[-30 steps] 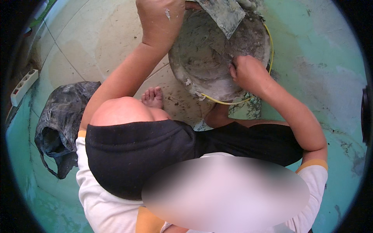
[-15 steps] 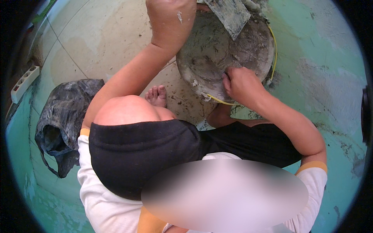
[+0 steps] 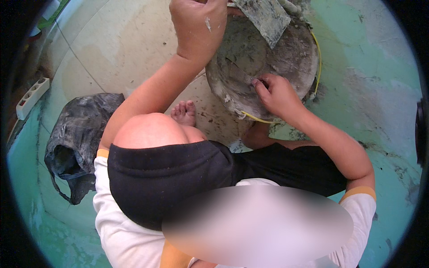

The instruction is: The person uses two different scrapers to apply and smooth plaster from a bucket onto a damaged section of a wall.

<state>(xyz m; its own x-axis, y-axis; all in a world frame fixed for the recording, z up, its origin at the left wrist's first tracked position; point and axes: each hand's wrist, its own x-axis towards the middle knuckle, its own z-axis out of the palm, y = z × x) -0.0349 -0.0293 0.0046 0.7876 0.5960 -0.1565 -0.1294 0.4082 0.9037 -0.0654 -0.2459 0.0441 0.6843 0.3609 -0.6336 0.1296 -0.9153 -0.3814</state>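
Observation:
My left hand [image 3: 199, 29] is closed at the top edge, beside a flat, mortar-caked trowel blade [image 3: 263, 20]. One of its fingers reaches to the blade's edge; the grip itself is partly cut off by the frame. The blade slants over a round grey bucket [image 3: 308, 67] with a yellow handle [image 3: 318, 67], its inside coated with wet grey mortar. Over the bucket's near side, my right hand [image 3: 279, 96] is closed in a pinch, thumb against bent fingers. Whatever it may hold is too small to make out.
A crumpled black plastic bag [image 3: 85, 134] lies at the left, beyond my bent knee. Farther left is a white power strip [image 3: 32, 98]. My bare foot [image 3: 184, 112] rests on dirty beige tiles [image 3: 134, 44]. Green floor [image 3: 389, 187] with grey smears spreads to the right.
My right hand has shifted slightly inside the bucket, its thumb now pointing up and left. The left hand and the trowel blade hold nearly the same position; the whole view has moved a little.

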